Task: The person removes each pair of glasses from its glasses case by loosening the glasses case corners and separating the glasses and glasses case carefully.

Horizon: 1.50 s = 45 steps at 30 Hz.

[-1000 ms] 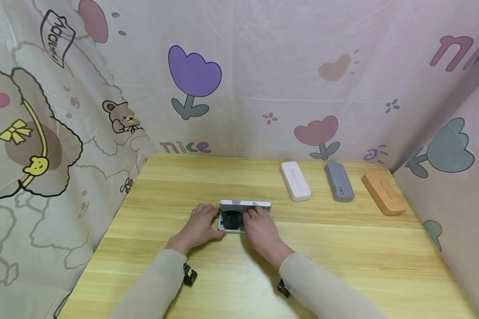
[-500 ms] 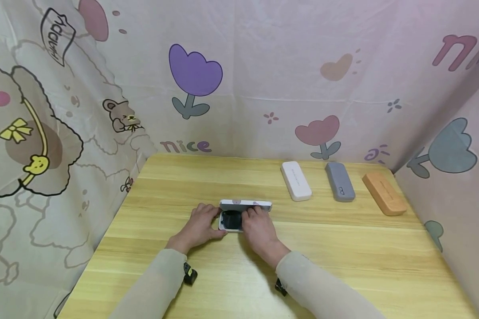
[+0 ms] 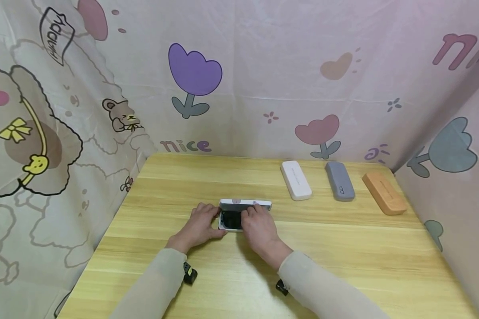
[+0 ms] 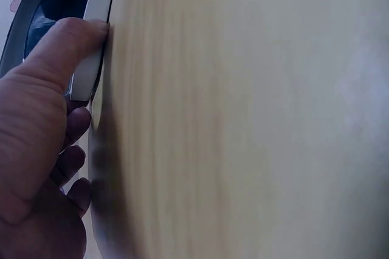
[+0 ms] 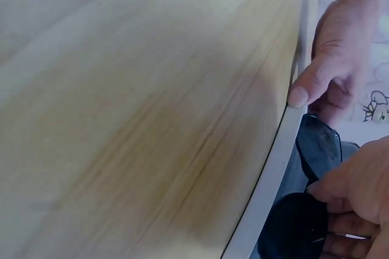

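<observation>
An open white glasses case with a grey inside sits at the middle of the table, its lid raised at the far side. Dark sunglasses lie in it; in the right wrist view both lenses show. My left hand grips the case's left end, thumb on the front rim and fingers round the end. With thumb and bent fingers, my right hand pinches the sunglasses near the middle of the frame. From the head view, this hand hides the case's right part.
Three closed glasses cases lie at the back right: a white one, a grey one and an orange-brown one. A patterned curtain hangs behind and beside the wooden table.
My right hand has shifted very slightly left. The visible lens sits a little differently in the case and looks darker. My left hand has stayed in place.
</observation>
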Each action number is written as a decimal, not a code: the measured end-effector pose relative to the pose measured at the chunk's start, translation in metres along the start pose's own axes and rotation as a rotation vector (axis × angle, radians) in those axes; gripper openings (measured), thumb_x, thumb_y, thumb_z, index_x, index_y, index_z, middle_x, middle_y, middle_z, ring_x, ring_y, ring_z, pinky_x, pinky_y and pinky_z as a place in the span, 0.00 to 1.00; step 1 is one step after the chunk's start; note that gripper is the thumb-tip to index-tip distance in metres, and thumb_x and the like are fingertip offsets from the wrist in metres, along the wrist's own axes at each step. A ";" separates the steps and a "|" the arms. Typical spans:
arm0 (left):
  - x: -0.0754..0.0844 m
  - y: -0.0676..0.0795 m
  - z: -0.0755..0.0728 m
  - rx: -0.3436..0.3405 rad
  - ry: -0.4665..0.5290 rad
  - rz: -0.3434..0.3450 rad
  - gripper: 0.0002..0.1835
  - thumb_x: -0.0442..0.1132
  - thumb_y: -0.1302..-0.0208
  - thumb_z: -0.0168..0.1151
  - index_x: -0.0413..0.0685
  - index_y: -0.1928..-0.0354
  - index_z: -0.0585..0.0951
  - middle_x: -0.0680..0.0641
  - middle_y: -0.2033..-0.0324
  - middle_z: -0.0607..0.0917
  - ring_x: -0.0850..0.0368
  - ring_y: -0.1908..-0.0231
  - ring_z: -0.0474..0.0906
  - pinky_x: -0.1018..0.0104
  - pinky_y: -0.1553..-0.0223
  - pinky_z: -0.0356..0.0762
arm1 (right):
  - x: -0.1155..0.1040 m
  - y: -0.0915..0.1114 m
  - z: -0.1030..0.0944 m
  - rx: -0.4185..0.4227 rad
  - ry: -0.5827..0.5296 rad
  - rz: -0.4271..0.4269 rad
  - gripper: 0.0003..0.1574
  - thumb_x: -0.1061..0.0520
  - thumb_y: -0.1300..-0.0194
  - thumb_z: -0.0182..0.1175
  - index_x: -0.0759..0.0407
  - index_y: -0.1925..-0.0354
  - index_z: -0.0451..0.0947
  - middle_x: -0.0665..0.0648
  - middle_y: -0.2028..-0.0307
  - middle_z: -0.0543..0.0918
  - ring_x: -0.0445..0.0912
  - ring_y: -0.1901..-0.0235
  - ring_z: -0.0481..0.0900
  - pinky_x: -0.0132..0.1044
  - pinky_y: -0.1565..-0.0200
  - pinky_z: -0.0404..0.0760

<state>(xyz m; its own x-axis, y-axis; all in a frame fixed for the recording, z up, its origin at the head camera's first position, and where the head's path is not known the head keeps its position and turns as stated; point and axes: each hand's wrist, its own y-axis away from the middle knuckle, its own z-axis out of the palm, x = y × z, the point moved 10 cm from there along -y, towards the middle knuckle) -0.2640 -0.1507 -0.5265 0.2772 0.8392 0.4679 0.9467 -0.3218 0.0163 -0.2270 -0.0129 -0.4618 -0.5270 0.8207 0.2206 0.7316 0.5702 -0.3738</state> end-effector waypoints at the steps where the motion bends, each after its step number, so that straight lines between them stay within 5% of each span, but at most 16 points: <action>1: 0.000 0.000 0.000 -0.002 0.000 0.000 0.41 0.56 0.43 0.79 0.40 0.32 0.79 0.48 0.43 0.84 0.51 0.44 0.69 0.51 0.38 0.68 | 0.000 0.000 -0.002 0.006 -0.002 0.000 0.07 0.60 0.39 0.71 0.60 0.61 0.84 0.56 0.62 0.89 0.51 0.55 0.84 0.44 0.42 0.82; 15: 0.000 -0.001 0.000 0.007 -0.006 0.018 0.40 0.56 0.43 0.79 0.41 0.33 0.80 0.49 0.44 0.84 0.51 0.44 0.69 0.51 0.40 0.68 | 0.003 0.005 -0.007 0.067 -0.047 -0.071 0.08 0.56 0.35 0.69 0.58 0.61 0.80 0.55 0.64 0.84 0.52 0.58 0.78 0.44 0.55 0.80; 27: -0.001 0.000 0.000 -0.002 0.004 0.015 0.41 0.57 0.42 0.78 0.41 0.32 0.79 0.48 0.41 0.83 0.50 0.42 0.69 0.50 0.38 0.67 | 0.008 0.013 -0.016 0.067 -0.054 -0.108 0.12 0.53 0.37 0.72 0.58 0.61 0.81 0.55 0.63 0.83 0.52 0.56 0.79 0.43 0.54 0.80; 45: -0.003 -0.002 0.002 -0.015 0.013 0.001 0.42 0.57 0.42 0.78 0.41 0.31 0.78 0.48 0.40 0.83 0.50 0.41 0.69 0.50 0.36 0.67 | 0.060 0.047 -0.020 0.054 -0.127 -0.099 0.12 0.59 0.40 0.73 0.60 0.62 0.79 0.55 0.64 0.82 0.52 0.60 0.75 0.42 0.58 0.75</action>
<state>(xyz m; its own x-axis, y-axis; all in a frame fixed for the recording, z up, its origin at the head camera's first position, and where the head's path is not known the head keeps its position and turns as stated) -0.2660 -0.1513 -0.5300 0.2764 0.8331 0.4791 0.9438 -0.3294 0.0284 -0.2152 0.0642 -0.4480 -0.6478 0.7480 0.1445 0.6511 0.6421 -0.4046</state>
